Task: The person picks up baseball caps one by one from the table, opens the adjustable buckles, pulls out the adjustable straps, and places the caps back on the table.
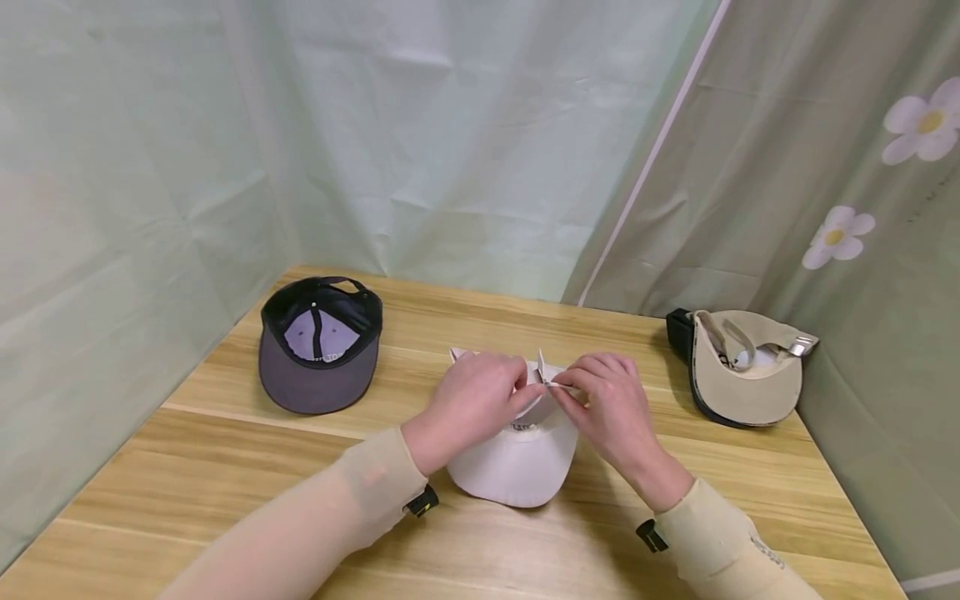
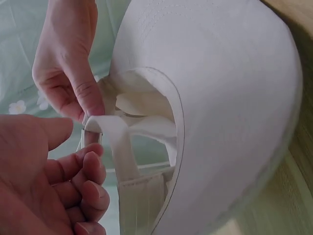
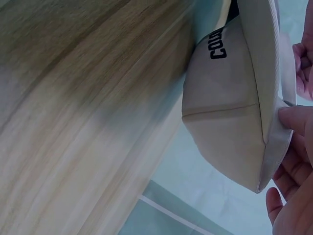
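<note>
On the near middle of the desk [image 1: 225, 467] lay the upturned white cap [image 1: 517, 467], whose back strap [image 2: 117, 142] the right hand [image 1: 611, 408] pinched at the buckle [image 2: 92, 133] beside the loosely curled left hand [image 1: 472, 404], a step best done, I judged, by feeding it flat and untwisted.

In the head view the two hands, left [image 1: 472, 404] and right [image 1: 611, 408], cover the back of the white cap [image 1: 517, 462], so its strap and buckle are hidden there. The small print on the cap's inside is too small to read. In the right wrist view the black lettering [image 3: 218, 44] is cut short by a fold, and the desk [image 3: 73, 122] is blurred. The left wrist view cuts off the left hand [image 2: 44, 181] at the frame's edge.
</note>
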Available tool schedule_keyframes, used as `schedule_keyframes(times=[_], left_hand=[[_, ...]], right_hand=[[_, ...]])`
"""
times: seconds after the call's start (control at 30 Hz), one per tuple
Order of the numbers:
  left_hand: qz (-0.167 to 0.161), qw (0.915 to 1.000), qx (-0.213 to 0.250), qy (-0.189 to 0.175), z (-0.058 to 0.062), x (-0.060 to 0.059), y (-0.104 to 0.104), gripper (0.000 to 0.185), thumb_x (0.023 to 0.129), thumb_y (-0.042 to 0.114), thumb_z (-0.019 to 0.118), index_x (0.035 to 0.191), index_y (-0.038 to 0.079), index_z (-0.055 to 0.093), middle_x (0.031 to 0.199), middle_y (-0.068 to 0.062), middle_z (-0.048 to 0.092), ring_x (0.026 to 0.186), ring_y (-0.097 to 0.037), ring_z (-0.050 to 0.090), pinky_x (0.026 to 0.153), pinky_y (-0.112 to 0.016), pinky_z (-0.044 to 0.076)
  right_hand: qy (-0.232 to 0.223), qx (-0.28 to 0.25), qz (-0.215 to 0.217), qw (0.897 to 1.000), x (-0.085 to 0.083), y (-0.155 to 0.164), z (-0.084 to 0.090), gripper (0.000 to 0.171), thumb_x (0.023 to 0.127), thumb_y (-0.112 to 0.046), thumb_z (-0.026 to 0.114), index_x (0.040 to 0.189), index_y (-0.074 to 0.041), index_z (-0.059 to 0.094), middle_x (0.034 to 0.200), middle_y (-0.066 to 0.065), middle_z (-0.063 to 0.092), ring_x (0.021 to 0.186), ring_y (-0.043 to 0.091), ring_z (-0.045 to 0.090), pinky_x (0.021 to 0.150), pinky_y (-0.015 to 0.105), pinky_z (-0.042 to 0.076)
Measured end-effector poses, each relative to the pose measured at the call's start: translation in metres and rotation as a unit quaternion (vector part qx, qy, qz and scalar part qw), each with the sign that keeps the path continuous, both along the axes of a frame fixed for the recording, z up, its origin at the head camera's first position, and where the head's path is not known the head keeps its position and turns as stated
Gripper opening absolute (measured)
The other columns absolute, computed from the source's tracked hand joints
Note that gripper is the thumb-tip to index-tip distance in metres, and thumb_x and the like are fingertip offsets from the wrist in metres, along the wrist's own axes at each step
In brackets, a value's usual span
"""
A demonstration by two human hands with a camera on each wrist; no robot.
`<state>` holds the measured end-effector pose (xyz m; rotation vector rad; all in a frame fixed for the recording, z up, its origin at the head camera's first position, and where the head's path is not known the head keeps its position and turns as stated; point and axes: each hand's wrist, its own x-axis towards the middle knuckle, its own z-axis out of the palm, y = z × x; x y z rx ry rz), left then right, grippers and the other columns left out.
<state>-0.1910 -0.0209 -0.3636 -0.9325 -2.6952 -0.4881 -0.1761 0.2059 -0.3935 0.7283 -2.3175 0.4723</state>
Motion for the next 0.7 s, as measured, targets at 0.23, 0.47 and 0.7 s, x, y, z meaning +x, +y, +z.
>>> schedule_keyframes(times=[0.23, 0.47, 0.7], left_hand=[[-0.019, 0.9998, -0.010, 0.005, -0.0039, 0.0015, 0.0035, 0.035, 0.103, 0.048, 0.078, 0.082, 0.023, 0.065, 0.067, 0.014, 0.056, 0.061, -0.010, 0.053, 0.069, -0.037, 0.047], [-0.026, 0.9993, -0.010, 0.024, -0.0054, 0.0018, 0.0056, 0.031, 0.102, 0.038, 0.081, 0.081, 0.023, 0.064, 0.070, 0.013, 0.059, 0.063, -0.010, 0.054, 0.064, -0.036, 0.045], [-0.037, 0.9988, -0.012, 0.031, -0.0066, 0.0007, 0.0072, 0.029, 0.100, 0.029, 0.082, 0.079, 0.023, 0.064, 0.068, 0.013, 0.058, 0.061, -0.010, 0.052, 0.063, -0.034, 0.043]], right_hand=[[-0.008, -0.001, -0.010, 1.000, 0.0024, -0.0024, 0.0003, 0.013, 0.089, -0.014, 0.094, 0.089, -0.011, 0.082, 0.088, 0.000, 0.074, 0.093, 0.029, 0.067, 0.093, 0.051, 0.046], [-0.014, -0.004, -0.011, 1.000, 0.0028, -0.0037, 0.0005, 0.012, 0.089, -0.014, 0.093, 0.087, -0.011, 0.081, 0.089, 0.000, 0.075, 0.093, 0.028, 0.067, 0.093, 0.051, 0.046], [-0.015, -0.007, -0.013, 1.000, 0.0031, -0.0033, 0.0002, 0.012, 0.089, -0.013, 0.092, 0.087, -0.011, 0.080, 0.088, 0.000, 0.075, 0.092, 0.029, 0.067, 0.092, 0.050, 0.046]])
